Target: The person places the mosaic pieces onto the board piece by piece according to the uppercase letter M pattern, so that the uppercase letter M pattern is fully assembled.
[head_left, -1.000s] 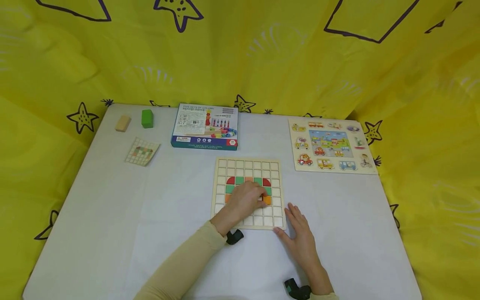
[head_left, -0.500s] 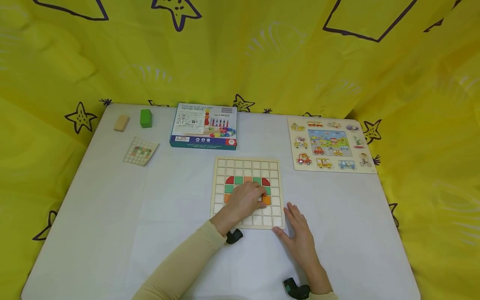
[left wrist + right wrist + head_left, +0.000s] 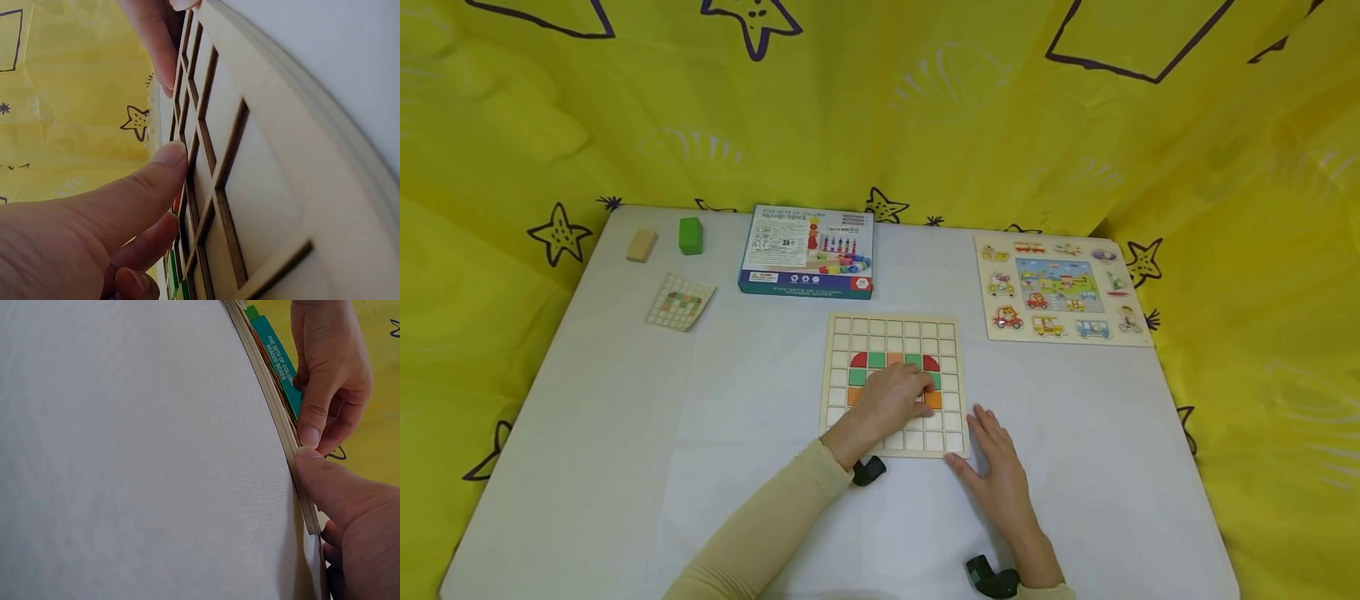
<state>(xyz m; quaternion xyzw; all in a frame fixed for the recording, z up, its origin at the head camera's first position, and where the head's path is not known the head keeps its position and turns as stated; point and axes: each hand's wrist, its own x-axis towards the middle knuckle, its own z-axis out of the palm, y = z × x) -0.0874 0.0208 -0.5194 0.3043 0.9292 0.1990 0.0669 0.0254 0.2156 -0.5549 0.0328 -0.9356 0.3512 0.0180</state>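
A square wooden grid board [image 3: 859, 326] lies mid-table, with red, green and orange tiles in some of its cells. My left hand [image 3: 883, 402] reaches over it, thumb and index finger around an orange tile [image 3: 933, 400] on the board's right side. In the left wrist view the left thumb [image 3: 159, 165] is bent toward the board, and the other fingertips partly hide the tiles. My right hand [image 3: 1002, 475] rests at the board's lower right corner, its fingers extended along the side. Its thumb touches the board's edge [image 3: 275, 406] in the right wrist view.
A paper pattern card [image 3: 681, 302] lies at left, below a plain wooden block [image 3: 642, 246] and a green block [image 3: 691, 237]. A boxed bead set [image 3: 806, 252] is at the back. The vehicle puzzle [image 3: 1065, 290] lies at right. A yellow curtain [image 3: 880, 108] hangs behind.
The orange tile at the left fingertips sits flatter in its cell, and a dark gap at its left edge has narrowed. Both hands stay nearly still.
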